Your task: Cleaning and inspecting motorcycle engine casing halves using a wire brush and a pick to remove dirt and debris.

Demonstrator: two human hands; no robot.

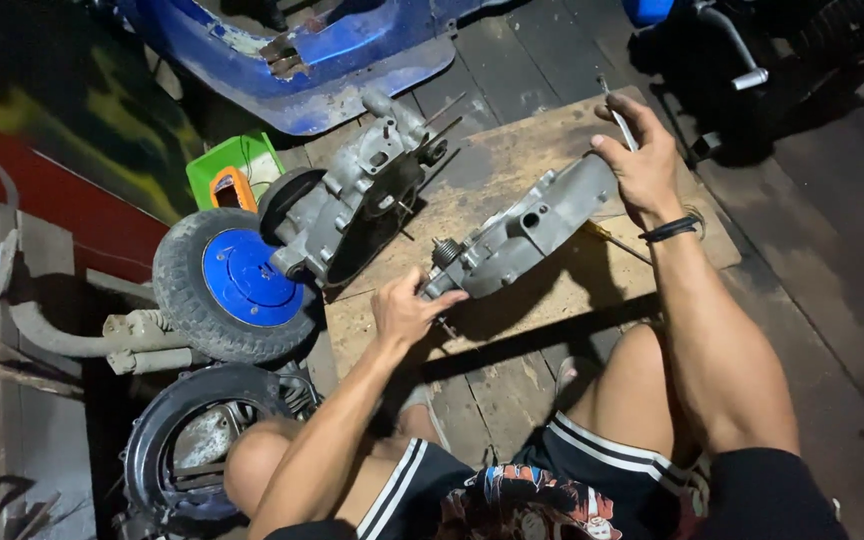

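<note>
Grey metal engine casing (522, 235) at frame centre, held tilted over wooden board (512, 160). Gripped at lower left end by left hand (404, 312), fingers curled onto it; clasped at upper right end by right hand (642, 165), thin metal rod (616, 118) pinched alongside. Second engine block (357, 200) and blue-hubbed wheel (227, 285) further left.

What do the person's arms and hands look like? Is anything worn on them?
Both arms are bare, with no sleeves showing on the forearms and no gloves. The right hand has a thin black band around its wrist. The left hand wears nothing: no band, watch or ring shows.
</note>
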